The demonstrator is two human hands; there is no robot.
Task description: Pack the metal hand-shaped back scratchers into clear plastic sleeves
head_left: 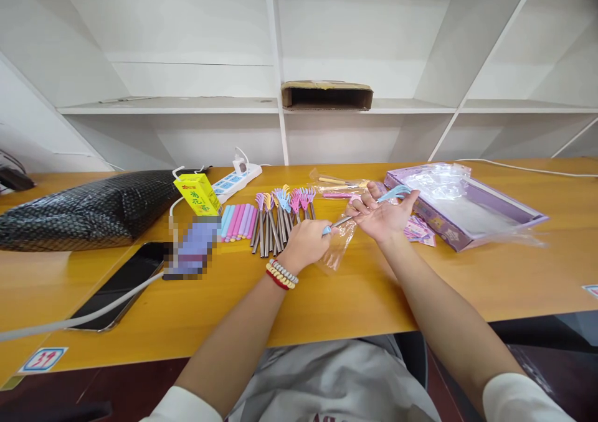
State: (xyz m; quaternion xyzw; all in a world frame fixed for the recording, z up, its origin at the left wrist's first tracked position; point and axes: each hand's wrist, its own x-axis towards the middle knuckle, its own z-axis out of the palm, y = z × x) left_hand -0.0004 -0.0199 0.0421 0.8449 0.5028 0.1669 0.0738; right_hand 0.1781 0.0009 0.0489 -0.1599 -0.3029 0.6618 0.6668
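Observation:
A telescopic back scratcher (393,192) with a light blue claw and metal rod spans the space between my hands. My left hand (306,243) is closed around its blue handle end. My right hand (384,218) is palm up, fingers curled by the rod, thumb stretched out near the claw. Under the rod hangs or lies a clear plastic sleeve (339,251); whether a hand holds it I cannot tell. Beyond my left hand are several metal rods with pink, purple, yellow and blue claws (283,201). Left of them lies a row of blue, pink and purple handles (239,221).
An open purple box (448,235) with clear plastic inside stands right, beside printed cards (420,230). Packaged scratchers (343,184) lie at the back. Leftward are a yellow drink carton (199,195), power strip (238,183), phone (124,285), cable and black wrapped parcel (93,207). Shelves rise behind.

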